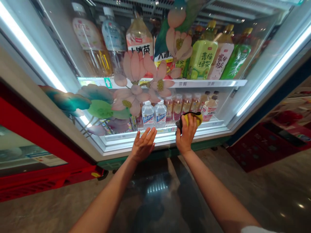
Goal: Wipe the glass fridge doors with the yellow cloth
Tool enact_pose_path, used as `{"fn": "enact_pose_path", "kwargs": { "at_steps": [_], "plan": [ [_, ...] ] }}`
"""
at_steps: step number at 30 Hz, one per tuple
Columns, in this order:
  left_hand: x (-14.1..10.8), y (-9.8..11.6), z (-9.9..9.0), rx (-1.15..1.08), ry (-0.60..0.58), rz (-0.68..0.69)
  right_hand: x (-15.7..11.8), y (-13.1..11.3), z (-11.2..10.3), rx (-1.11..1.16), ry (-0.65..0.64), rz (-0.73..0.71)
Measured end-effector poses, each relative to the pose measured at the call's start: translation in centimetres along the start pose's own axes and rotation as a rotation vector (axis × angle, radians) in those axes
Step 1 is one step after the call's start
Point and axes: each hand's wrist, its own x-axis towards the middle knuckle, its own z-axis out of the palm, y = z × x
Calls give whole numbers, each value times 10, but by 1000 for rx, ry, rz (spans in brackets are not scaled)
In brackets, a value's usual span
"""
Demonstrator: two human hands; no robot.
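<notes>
In front of me stands a drinks fridge with a glass door (pixel 218 100) that carries a pink lotus flower decal (pixel 136 69). My right hand (pixel 187 134) presses a yellow and black cloth (pixel 194 119) against the lower part of the glass, its fingers laid over it. To the left, my left hand (pixel 144 145) is held up near the bottom of the door, fingers stretched out, with nothing in it. Whether its fingertips touch the glass I cannot tell. Behind the glass near the hands are two clear bottles (pixel 154 115) with blue and white labels.
Large tea bottles (pixel 202 60) line the upper shelf (pixel 194 84). Several smaller bottles (pixel 182 105) stand on the lower one. A red cabinet (pixel 80 174) adjoins on the left, and dark red boxes (pixel 255 145) sit at the right. The floor (pixel 155 200) is shiny.
</notes>
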Motion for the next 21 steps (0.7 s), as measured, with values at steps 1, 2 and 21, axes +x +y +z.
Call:
{"fn": "enact_pose_path", "kwargs": {
  "at_steps": [1,2,21],
  "plan": [
    [-2,-2,-1,11,-5,-6,-13,-7,4,-2,-41,-54],
    [-3,-3,-1,20,-12,-9,-27,-12,6,-11,-80,-123],
    [-25,-53,-33,95,109,2,-25,-61,9,13,-129,-558]
  ]
}}
